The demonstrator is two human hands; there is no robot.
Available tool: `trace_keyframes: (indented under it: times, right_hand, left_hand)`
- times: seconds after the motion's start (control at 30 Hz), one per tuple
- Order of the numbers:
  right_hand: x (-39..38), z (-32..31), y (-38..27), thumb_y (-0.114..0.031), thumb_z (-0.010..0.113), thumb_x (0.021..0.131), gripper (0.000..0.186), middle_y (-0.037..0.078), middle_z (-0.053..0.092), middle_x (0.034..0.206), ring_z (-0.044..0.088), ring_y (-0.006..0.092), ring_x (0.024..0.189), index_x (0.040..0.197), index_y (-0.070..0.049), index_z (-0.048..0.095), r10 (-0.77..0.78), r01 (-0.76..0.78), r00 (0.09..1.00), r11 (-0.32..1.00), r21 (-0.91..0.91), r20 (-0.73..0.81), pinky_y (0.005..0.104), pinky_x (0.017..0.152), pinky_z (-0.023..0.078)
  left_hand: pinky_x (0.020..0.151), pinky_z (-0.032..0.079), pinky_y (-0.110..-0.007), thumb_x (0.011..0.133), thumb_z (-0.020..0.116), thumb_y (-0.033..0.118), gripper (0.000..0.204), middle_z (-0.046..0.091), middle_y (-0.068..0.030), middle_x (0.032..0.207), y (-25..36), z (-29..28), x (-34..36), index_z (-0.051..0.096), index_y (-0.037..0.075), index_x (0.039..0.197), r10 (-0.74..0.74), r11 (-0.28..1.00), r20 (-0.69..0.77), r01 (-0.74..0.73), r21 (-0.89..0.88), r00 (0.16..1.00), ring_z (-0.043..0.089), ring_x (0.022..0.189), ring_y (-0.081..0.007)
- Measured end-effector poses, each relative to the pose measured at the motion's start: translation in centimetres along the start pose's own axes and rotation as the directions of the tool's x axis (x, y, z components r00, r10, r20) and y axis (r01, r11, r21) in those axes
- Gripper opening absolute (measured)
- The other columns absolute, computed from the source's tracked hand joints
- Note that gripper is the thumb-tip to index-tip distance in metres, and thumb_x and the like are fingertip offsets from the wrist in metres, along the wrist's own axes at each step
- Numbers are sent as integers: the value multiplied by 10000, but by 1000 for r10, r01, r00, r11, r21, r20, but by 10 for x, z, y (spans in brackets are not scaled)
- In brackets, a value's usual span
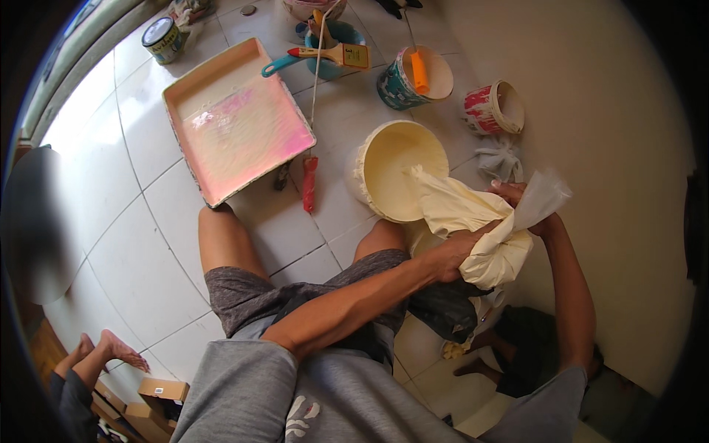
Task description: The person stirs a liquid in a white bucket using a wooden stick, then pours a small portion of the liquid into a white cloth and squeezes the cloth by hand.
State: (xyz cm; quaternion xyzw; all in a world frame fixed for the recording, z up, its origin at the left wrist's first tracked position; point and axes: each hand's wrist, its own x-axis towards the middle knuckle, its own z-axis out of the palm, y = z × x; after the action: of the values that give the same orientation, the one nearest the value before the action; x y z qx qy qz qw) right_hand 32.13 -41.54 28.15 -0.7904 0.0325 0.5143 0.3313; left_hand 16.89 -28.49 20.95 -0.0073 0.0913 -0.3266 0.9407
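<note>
- Left hand [452,255], just past four-thirty's side of three o'clock from the middle of the view: fingers closed around the near part of a cream-filled plastic bag [491,260].
- Right hand [545,224], at three o'clock: closed on the same bag by its clear plastic end, partly hidden behind it.
- The bag slants between both hands, its narrower far end pointing toward ten o'clock, over the mouth of a cream bucket [360,176]; whether it touches the rim I cannot tell.
- That bucket stands tilted-looking at one-thirty, its inside coated cream.
- At ten o'clock, a red handle [309,184] on the tiled floor [166,251], just beside the corner of a large paint tray [236,122] with pale and pink paint.
- At two o'clock, a crumpled clear bag [499,158], then a red-and-white tub [481,111] just beyond it.
- At one o'clock, a stained teal-and-white bucket [395,87] with an orange handle [419,71] over its rim.
- At twelve, a wide brush [347,55] across a small teal bucket [317,70].
- Farther out at half past ten, a round can [164,43] with a pale lid.
</note>
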Motion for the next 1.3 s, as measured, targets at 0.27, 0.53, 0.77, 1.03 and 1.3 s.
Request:
trace_keyframes:
  times: [0.27, 0.53, 0.77, 1.03, 1.3]
  right_hand:
    - [-42, 35, -5, -569, 534, 892, 693, 131, 602, 1170, 616, 198, 1014, 1255, 20, 498, 144, -132, 990, 897, 422, 4, 326, 889, 510]
    - [-44, 43, -3, -158, 611, 899, 338, 118, 617, 1117, 628, 183, 956, 1146, 66, 555, -35, 80, 967, 982, 170, -254, 315, 833, 519]
    - [-51, 54, -9, -98, 523, 940, 313, 97, 637, 1096, 632, 155, 935, 1218, 42, 548, -141, 170, 949, 982, 80, -281, 295, 826, 514]
    - [-43, 70, -16, -171, 517, 966, 257, 86, 660, 972, 641, 122, 825, 1100, 35, 594, -129, 162, 962, 979, 123, -241, 274, 694, 523]
    - [-38, 75, -18, -147, 489, 976, 266, 86, 657, 1021, 656, 127, 847, 1139, 45, 572, -148, 190, 976, 939, 288, -162, 256, 722, 538]
  left_hand:
    - [892, 498, -292, 903, 635, 379, 618, 551, -58, 1235, -4, -2, 6, 433, -16, 1334, 15, 1000, 14, -16, 20, 1000, 580, 1050, -123]
    - [885, 506, -335, 923, 538, 504, 549, 564, -49, 1212, -6, 16, 8, 481, 118, 1309, 69, 989, -41, -74, -125, 997, 593, 1039, -164]
    - [848, 505, -364, 891, 507, 588, 568, 633, -42, 1064, 2, 32, 2, 549, 111, 1196, 108, 984, -128, -124, -125, 986, 632, 938, -181]
    - [882, 517, -386, 980, 391, 424, 394, 638, -43, 1105, 40, 42, -40, 551, 105, 1148, -3, 982, -278, 55, 178, 961, 648, 957, -183]
    - [879, 521, -501, 999, 344, 266, 390, 558, -123, 1227, 63, 68, -70, 464, 39, 1292, 201, 776, -521, 190, 602, 830, 608, 1067, -267]
